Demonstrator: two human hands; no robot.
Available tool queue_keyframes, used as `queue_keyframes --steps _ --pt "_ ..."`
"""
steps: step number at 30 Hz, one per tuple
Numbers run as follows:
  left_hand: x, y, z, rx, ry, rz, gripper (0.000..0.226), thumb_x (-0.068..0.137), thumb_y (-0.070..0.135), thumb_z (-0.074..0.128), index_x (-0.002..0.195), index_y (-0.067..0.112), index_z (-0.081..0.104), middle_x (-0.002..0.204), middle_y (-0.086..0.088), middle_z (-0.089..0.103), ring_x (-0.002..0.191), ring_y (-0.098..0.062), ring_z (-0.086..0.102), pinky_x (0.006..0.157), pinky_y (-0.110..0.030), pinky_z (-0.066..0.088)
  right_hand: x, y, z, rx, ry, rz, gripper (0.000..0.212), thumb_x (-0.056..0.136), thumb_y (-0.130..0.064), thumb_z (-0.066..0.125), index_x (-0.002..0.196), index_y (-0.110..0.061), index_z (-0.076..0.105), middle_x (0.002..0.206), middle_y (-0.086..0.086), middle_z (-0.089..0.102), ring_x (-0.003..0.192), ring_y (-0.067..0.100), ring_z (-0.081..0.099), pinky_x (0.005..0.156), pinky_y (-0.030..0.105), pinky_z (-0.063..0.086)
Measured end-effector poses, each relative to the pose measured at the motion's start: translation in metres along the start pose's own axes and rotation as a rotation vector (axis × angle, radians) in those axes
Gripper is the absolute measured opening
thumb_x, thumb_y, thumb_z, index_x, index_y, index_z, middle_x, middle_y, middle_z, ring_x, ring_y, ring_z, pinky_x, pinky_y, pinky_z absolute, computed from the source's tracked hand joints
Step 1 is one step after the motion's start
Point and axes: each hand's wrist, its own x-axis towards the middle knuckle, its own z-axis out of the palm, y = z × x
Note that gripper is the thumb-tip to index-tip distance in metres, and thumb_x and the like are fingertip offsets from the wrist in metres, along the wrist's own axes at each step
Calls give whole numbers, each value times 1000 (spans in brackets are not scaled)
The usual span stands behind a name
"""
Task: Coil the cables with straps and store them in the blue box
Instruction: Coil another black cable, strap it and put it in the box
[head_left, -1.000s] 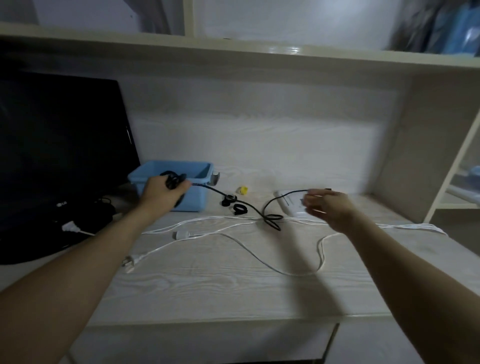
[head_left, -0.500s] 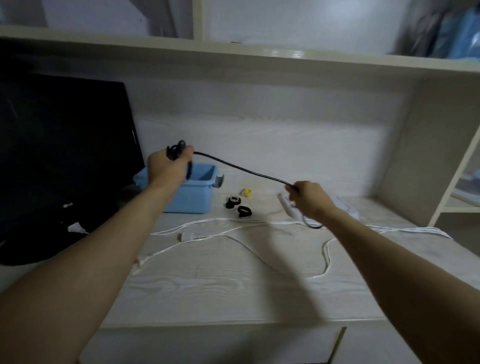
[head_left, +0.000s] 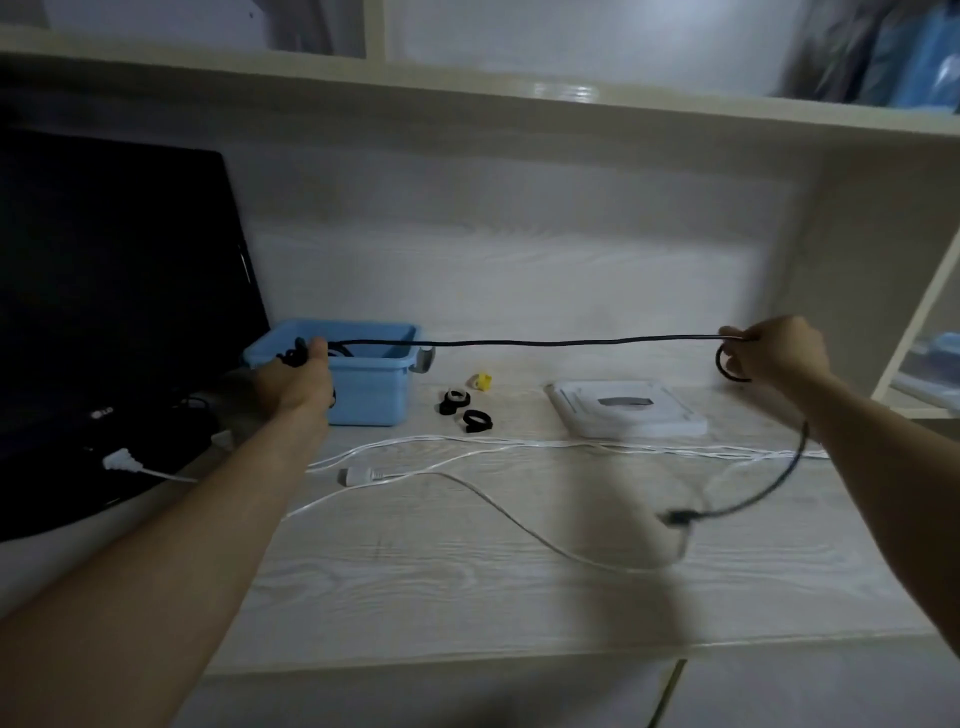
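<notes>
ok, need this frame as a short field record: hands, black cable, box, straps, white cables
left hand: gripping bunched end of black cable, in front of blue box
right hand: pinching the cable, small loop below fist
black cable: taut between hands, tail hanging to desk
blue box: open, by monitor
black straps: loose on desk
white cables: uncoiled on desk

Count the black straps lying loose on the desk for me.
2. One black strap lies right of the blue box, near a small yellow piece; the other strap lies just in front of it. More may sit hidden inside the box.
</notes>
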Motion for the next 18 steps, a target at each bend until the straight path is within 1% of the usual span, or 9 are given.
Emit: queue_keyframes --steps 2,4,5,7,10,13,15,17,18 --pt "0 -1 3 -10 -23 -46 48 89 39 68 123 7 57 117 -7 65 100 -25 66 79 -36 57 4 -2 1 185 -51 80 38 92 -39 67 88 -2 76 72 14 65 62 24 58 60 30 47" --pt "2 -4 4 -19 -64 -92 46 87 40 70 119 9 58 113 -9 66 92 -24 67 72 -35 56 9 -2 0 480 -200 194 32 89 -38 70 89 -5 71 76 6 58 53 17 58 46 23 51" --pt "4 -6 4 -9 -73 -92 42 87 39 70 115 11 58 110 -8 66 83 -22 65 67 -33 54 11 -2 -2 555 -294 223 28 85 -36 73 90 -8 67 80 1 54 58 17 60 40 18 46" --pt "10 -9 1 20 -77 -83 33 88 36 70 107 14 56 102 -7 63 66 -16 57 56 -29 49 18 1 -7 451 -440 236 21 81 -29 75 82 -13 61 79 -10 50 66 15 60 41 17 31" --pt "19 -14 -3 86 -137 -112 43 83 38 74 106 5 60 90 -9 61 57 -16 51 51 -28 47 32 7 -15 235 -419 275 45 85 -13 73 61 -18 35 40 -6 33 35 9 29 39 20 21" --pt "25 -21 -4 133 -213 -142 52 78 40 77 112 4 61 86 -11 62 59 -19 53 53 -30 47 43 10 -12 166 -363 373 36 93 -3 60 65 -11 40 52 7 39 48 17 33 30 15 29" --pt "25 -25 -2 158 -270 -125 48 79 39 77 107 3 63 76 -9 59 56 -20 51 54 -30 46 41 3 -9 145 -276 409 22 90 0 60 71 -4 50 68 13 50 58 23 47 42 24 45" --pt "18 -26 1 156 -362 -99 38 84 36 74 97 2 65 65 -7 53 51 -19 47 49 -28 44 38 -11 1 101 -57 356 11 78 -5 68 88 -2 65 95 20 63 86 35 62 77 40 56" --pt "12 -25 3 160 -411 -96 33 87 35 72 91 3 64 62 -6 51 50 -19 45 48 -28 44 33 -21 8 92 63 327 25 74 -7 66 99 -9 70 115 22 60 107 37 58 95 44 50"
